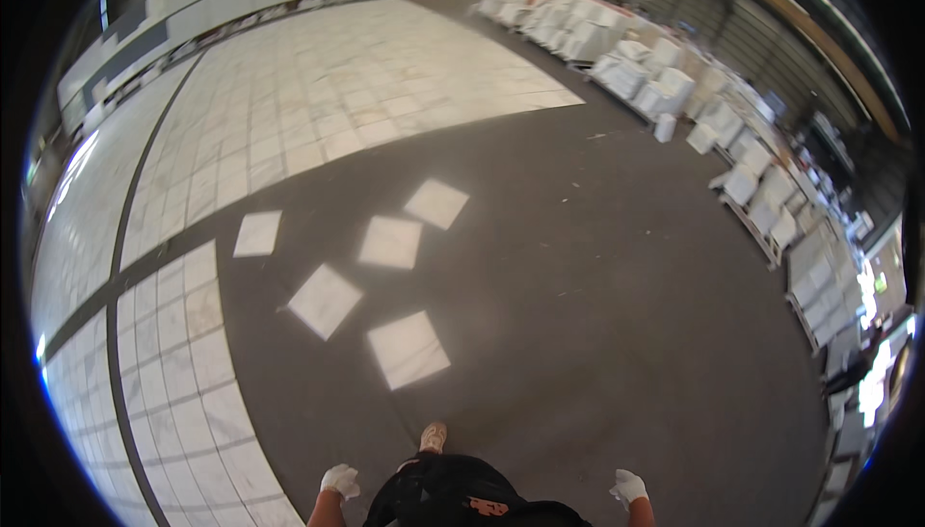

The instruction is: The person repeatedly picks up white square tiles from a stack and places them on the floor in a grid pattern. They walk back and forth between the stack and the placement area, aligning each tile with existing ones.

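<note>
Loose tiles (409, 351) ahead, pallet stacks (665, 93) rightward — left hand (340, 481), right hand (628, 487): spread or closed, can't tell.

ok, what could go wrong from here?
Two risks, as I see it:
1. The shoe is close to the nearest loose white tile; a careless step could land on it and slip, or perhaps crack it.
2. The white stacks along the right look uneven, so a bump might dislodge pieces; how they're secured isn't clear.
</note>
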Available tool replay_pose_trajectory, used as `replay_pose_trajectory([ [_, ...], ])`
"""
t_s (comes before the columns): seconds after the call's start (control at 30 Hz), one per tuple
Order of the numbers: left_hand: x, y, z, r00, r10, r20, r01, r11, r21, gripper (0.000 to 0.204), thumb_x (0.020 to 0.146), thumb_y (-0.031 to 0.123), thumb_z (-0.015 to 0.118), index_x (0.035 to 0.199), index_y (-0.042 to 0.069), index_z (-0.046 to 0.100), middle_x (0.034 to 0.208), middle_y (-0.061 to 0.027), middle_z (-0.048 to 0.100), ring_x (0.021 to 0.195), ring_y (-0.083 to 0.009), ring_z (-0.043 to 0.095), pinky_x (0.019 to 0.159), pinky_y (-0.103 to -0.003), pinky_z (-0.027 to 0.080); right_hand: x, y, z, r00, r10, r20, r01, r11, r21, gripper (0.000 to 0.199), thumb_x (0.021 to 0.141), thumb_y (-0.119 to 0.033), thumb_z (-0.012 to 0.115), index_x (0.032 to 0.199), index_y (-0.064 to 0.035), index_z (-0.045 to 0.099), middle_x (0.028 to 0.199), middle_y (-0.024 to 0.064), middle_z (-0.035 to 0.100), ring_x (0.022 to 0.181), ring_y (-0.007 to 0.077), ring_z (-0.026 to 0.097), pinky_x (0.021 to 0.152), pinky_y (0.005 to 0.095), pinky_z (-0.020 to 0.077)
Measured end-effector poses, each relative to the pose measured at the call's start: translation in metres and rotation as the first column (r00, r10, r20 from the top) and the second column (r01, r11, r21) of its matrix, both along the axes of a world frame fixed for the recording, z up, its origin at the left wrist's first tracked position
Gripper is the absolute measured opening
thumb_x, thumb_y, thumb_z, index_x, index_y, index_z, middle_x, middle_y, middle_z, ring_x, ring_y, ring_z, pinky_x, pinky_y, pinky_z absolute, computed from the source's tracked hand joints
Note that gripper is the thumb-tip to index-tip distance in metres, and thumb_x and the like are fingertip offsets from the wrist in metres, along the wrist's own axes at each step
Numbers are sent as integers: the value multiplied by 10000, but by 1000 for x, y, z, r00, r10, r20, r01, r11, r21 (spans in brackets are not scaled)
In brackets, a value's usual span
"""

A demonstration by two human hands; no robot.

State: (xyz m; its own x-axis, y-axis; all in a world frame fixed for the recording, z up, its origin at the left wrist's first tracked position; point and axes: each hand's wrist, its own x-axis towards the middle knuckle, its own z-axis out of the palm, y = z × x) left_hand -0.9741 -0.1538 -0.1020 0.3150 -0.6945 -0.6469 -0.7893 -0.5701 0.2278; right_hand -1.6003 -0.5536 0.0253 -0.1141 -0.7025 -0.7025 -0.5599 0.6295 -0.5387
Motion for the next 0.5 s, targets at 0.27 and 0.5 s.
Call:
replay_pose_trajectory([
  [0.27, 176, -211, -16, 896, -429, 116, 443, 879, -176, 253, 822, 327, 672, 948, 108, 672, 911, -120, 660, 898, -296, 674, 801, -393, 556, 38, 91, 10, 880, -472, -50, 470, 855, 219, 304, 996, -245, 619, 1265, -115, 676, 1034, 69, 710, 1007, 223, 648, 925, 359, 521],
  [0.5, 143, -502, 17, 439, 545, -714, -744, 666, 51, 647, 910, 138, 697, 1474, -51, 442, 1214, -193, 657, 896, -316, 722, 697, -409, 616, 43, 114, -11, 933, -213, -290, 335, 805, 490, 299, 1007, -291, 593, 1247, -139, 689, 796, 61, 682, 560, 221, 576, 495, 394, 478],
])
